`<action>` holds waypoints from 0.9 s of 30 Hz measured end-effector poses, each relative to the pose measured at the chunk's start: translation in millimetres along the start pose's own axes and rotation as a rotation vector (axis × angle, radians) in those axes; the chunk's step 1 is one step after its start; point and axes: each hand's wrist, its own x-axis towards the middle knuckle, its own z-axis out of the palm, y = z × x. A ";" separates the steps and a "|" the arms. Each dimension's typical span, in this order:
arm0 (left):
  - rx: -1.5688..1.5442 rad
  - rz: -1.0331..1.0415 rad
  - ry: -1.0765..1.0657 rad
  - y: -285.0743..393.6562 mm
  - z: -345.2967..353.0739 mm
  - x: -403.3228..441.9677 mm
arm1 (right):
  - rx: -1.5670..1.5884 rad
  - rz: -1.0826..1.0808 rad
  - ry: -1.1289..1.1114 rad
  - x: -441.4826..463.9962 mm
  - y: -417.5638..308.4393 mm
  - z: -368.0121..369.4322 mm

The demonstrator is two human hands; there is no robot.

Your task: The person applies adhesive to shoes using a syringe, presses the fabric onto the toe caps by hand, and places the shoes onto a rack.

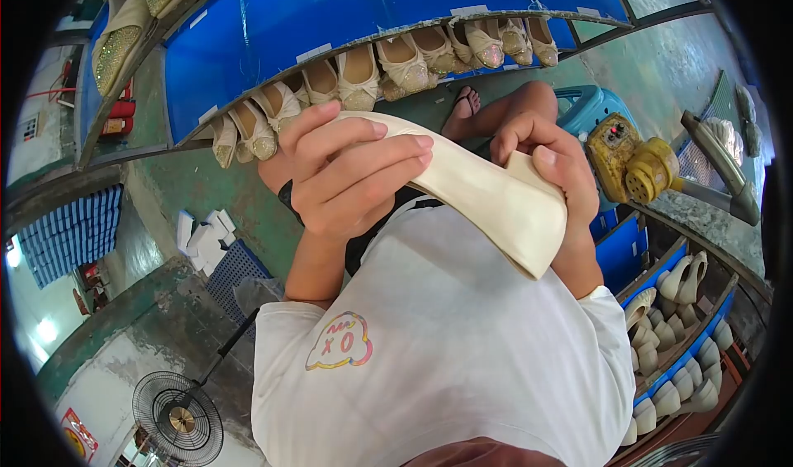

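Observation:
Both hands hold a cream high-heeled shoe (483, 190) in front of my chest. It lies slantwise, with its rounded heel end toward the lower right. My left hand (351, 165) wraps its fingers over the other end, which they partly hide. My right hand (557, 165) is closed around the heel part, thumb pressed against it. The shoe's inside cannot be seen well from here.
Ahead, a blue-backed shelf (396, 4) carries a row of glittery cream flats (359, 78). A yellow machine (628, 157) stands beside a blue stool (591, 107) at right. Below it, racks hold cream shoes and heels (686, 380). A black fan (178, 417) is at lower left.

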 end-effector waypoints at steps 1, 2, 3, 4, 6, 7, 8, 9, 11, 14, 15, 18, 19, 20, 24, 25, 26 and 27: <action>0.022 0.013 -0.025 -0.6 -1.6 1.9 | 0.008 -0.003 -0.006 1.8 2.4 -2.9; 0.045 0.026 -0.049 -1.5 -2.3 3.2 | 0.016 -0.006 -0.013 3.4 4.0 -4.3; 0.065 0.032 -0.014 -3.9 -0.1 1.2 | 0.009 -0.062 -0.020 4.1 4.6 -3.6; 0.087 0.037 0.023 -8.7 5.3 -2.9 | 0.002 -0.117 -0.029 5.1 4.6 -2.3; -0.053 -0.108 0.193 -14.5 20.5 -4.9 | -0.009 -0.197 -0.036 7.1 5.0 -2.6; -0.220 -0.258 0.321 -11.5 33.4 -2.9 | -0.011 -0.219 -0.028 6.0 6.6 -2.9; -0.337 -0.383 0.306 -11.4 33.0 -6.2 | -0.013 -0.241 -0.020 5.3 7.2 -3.3; -0.451 -0.511 0.302 -11.3 32.6 -9.6 | -0.017 -0.243 -0.014 5.9 6.5 -3.7; -0.552 -0.552 0.196 -19.8 27.4 -13.2 | -0.024 -0.243 -0.008 7.9 4.2 -4.2; -0.641 -0.545 0.028 -43.1 8.2 -23.1 | -0.080 -0.212 0.024 3.2 -9.0 -6.3; -0.722 -0.589 -0.029 -47.9 -1.0 -29.8 | -0.121 -0.183 0.030 1.1 -12.5 -10.3; -0.965 -0.844 -0.336 -44.7 -36.0 -25.8 | -0.167 -0.200 -0.102 13.7 -23.6 -30.5; -0.856 -0.691 -0.394 -45.9 -41.4 -24.1 | -0.094 -0.164 -0.102 16.4 -25.8 -30.0; -0.740 -0.553 -0.452 -46.6 -42.4 -26.8 | -0.021 -0.129 -0.099 19.0 -27.5 -29.7; -1.032 -0.693 -0.349 -31.3 -60.2 -41.6 | 0.113 0.070 -0.113 29.9 -38.8 -13.7; -0.958 -0.696 -0.368 -28.3 -68.2 -43.4 | 0.057 0.084 -0.155 32.6 -37.5 -14.6; -1.019 -0.788 -0.291 -16.8 -74.2 -42.7 | 0.010 0.104 -0.188 34.7 -34.5 -15.6; -0.998 -0.818 -0.232 -10.2 -79.0 -44.5 | 0.054 0.110 -0.165 36.7 -37.5 -6.0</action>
